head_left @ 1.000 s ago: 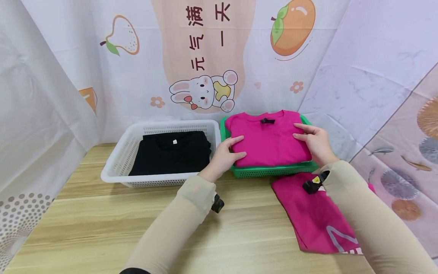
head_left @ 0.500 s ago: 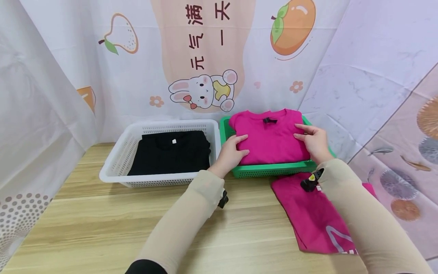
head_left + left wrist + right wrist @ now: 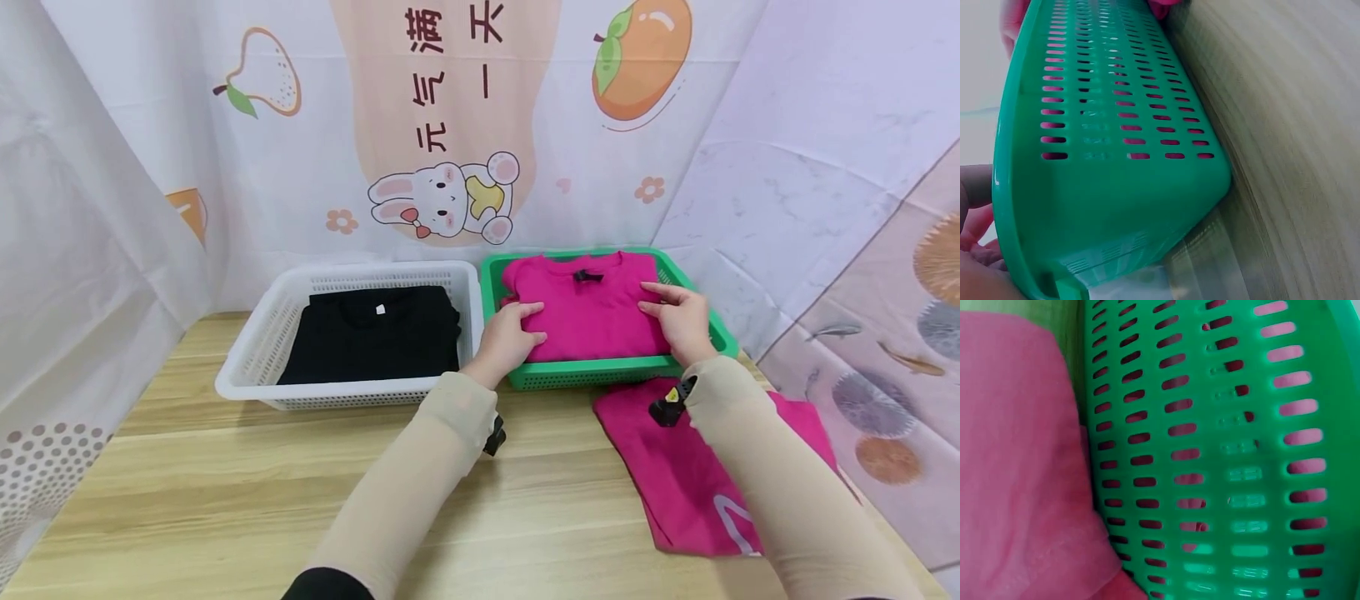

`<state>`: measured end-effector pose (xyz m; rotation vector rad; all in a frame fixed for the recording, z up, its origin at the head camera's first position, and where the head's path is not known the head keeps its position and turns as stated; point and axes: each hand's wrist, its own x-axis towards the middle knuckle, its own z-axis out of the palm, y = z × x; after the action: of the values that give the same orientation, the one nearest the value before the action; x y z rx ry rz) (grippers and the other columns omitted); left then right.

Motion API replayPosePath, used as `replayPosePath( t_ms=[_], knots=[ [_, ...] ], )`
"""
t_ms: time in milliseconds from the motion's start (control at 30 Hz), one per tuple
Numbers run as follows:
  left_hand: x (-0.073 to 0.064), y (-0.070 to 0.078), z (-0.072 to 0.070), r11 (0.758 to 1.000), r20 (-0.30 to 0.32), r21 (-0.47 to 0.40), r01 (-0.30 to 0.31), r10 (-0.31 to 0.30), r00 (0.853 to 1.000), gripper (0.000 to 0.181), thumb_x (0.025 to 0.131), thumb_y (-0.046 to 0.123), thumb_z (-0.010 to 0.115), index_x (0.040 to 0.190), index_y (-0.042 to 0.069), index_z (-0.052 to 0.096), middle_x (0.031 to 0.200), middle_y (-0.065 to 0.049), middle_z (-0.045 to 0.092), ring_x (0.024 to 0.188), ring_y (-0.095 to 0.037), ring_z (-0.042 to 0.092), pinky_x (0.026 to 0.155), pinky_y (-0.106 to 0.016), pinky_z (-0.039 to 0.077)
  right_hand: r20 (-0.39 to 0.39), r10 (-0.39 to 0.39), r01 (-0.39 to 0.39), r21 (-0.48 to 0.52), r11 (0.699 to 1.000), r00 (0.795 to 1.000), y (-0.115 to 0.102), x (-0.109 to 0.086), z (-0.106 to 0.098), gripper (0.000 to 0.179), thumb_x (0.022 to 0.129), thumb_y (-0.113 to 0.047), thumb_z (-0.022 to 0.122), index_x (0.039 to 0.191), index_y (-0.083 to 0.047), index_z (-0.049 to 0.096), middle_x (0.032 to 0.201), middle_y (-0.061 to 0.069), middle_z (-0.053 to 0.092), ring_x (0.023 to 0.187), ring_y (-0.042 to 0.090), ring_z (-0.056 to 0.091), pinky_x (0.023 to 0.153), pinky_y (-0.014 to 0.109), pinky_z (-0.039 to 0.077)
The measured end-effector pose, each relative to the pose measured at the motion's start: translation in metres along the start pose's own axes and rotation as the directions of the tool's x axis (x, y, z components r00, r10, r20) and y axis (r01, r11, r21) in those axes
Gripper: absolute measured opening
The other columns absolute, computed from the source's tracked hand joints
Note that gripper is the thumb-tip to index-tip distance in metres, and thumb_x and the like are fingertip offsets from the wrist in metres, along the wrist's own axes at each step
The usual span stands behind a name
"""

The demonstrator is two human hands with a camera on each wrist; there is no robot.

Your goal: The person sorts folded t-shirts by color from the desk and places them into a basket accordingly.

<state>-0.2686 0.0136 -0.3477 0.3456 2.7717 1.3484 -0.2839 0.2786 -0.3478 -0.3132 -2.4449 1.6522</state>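
Observation:
A folded bright pink T-shirt (image 3: 588, 310) with a black neck label lies in the green basket (image 3: 600, 368). At its left edge my left hand (image 3: 507, 337) grips the cloth, thumb and a finger on top. My right hand (image 3: 681, 321) holds the opposite edge the same way, with the rest of its fingers hidden. In the left wrist view, fingers (image 3: 975, 187) show behind the rim of the green basket (image 3: 1085, 200). The right wrist view shows the slotted green wall (image 3: 1210, 456), with pink cloth behind it.
A white basket (image 3: 247, 379) with a folded black shirt (image 3: 375, 337) stands left of the green one. Another folded pink shirt (image 3: 686, 483) lies on the wooden table (image 3: 300, 483) below my right forearm. A printed curtain (image 3: 300, 192) hangs behind.
The pink T-shirt has come down lower into the green basket, so more of the rim shows. Both hands moved with it, the left slightly right and the right slightly down.

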Motion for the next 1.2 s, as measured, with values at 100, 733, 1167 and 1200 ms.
replayPosePath(
  t_ms=[100,733,1167,1200],
  knots=[
    [0.001,0.0,-0.0019,1.0,0.013,0.006,0.012,-0.012,1.0,0.052,0.091,0.017,0.071,0.142,0.018,0.056,0.148,-0.008,0.051,0.138,-0.026,0.045,0.109,-0.04,0.045,0.016,0.0,0.0,0.002,1.0,1.0,0.0014,0.0006,0.0,0.043,0.098,-0.011,0.06,0.14,-0.006,0.055,0.154,0.014,0.043,0.145,0.024,0.031,0.077,0.005,0.044],
    [0.0032,0.0024,0.0018,0.985,0.037,0.168,0.045,-0.052,0.998,0.052,0.092,0.022,0.069,0.142,0.024,0.056,0.148,-0.003,0.051,0.136,-0.023,0.047,0.104,-0.041,0.047,0.046,-0.021,0.025,-0.091,0.996,0.999,0.0036,0.0036,0.0021,0.04,0.099,-0.012,0.058,0.139,-0.008,0.057,0.15,0.014,0.048,0.144,0.026,0.035,0.094,0.02,0.044],
    [0.0024,0.0025,0.0002,0.99,0.054,0.139,0.024,-0.032,0.998,0.046,0.098,0.018,0.059,0.145,0.017,0.053,0.151,-0.006,0.048,0.139,-0.025,0.044,0.106,-0.043,0.046,0.057,-0.056,0.058,-0.048,0.997,0.997,0.006,0.0036,-0.0005,0.04,0.099,-0.007,0.057,0.139,-0.003,0.056,0.127,0.003,0.067,0.117,0.009,0.056,0.089,0.017,0.049],
    [0.0023,0.002,0.0001,0.991,0.05,0.129,0.02,-0.027,0.998,0.046,0.099,0.018,0.058,0.145,0.015,0.053,0.15,-0.007,0.048,0.138,-0.025,0.046,0.106,-0.043,0.046,0.058,-0.065,0.067,-0.028,0.997,0.996,0.0066,0.003,-0.0012,0.04,0.099,-0.006,0.056,0.139,-0.001,0.056,0.117,-0.004,0.07,0.108,0.004,0.059,0.082,0.014,0.05]
  ],
)
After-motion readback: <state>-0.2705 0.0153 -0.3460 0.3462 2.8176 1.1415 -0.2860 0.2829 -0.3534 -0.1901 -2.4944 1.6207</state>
